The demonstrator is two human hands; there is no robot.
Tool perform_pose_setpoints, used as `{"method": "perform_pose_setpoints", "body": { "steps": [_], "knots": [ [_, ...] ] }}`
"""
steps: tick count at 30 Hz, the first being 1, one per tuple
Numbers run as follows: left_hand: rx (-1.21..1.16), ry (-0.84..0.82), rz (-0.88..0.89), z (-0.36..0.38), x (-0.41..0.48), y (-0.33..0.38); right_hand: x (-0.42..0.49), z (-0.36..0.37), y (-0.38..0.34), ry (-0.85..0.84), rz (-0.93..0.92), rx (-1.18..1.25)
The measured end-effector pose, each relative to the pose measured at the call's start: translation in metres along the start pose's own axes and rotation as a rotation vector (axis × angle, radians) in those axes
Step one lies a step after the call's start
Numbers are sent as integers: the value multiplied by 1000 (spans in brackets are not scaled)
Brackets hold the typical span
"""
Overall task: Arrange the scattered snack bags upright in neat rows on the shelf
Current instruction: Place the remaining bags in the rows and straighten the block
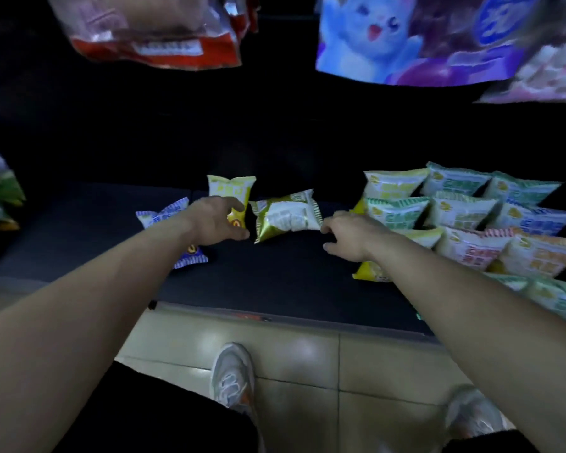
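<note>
Two hands reaching into dark shelf (275, 276) among snack bags.

From left: blue striped bag (164, 215) lying flat under left forearm; left hand (214, 220) with fingers apart, touching yellow bag (231, 189); green-gold bag (286, 214) lying between hands; right hand (348, 235) loosely open, empty; arranged rows (471, 217) far right.

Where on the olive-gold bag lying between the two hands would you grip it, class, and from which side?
Grip the olive-gold bag by its crimped end seams, one per hand, from left and right. It lies sideways, puffy in the middle, and the left hand and right hand already flank it.
</note>
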State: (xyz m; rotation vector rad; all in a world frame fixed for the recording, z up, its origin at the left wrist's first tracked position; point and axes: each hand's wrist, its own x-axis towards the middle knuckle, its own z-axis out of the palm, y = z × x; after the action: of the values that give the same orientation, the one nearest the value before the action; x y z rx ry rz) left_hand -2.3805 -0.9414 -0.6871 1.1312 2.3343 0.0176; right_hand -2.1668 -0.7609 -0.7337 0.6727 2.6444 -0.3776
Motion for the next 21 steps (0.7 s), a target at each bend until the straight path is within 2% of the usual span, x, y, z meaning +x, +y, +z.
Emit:
{"method": "perform_pose_setpoints", "body": {
  "steps": [7,11,15,21],
  "knots": [
    [-60,-37,-6,8,15,-33,97,55,-4,56,127,102],
    [-80,-63,-6,12,24,-34,125,78,1,105,196,285],
    [-110,-55,-12,13,33,-29,127,92,-1,351,165,342],
    [-100,-96,7,14,32,-10,98,82,-11,542,-4,320]
  ]
}}
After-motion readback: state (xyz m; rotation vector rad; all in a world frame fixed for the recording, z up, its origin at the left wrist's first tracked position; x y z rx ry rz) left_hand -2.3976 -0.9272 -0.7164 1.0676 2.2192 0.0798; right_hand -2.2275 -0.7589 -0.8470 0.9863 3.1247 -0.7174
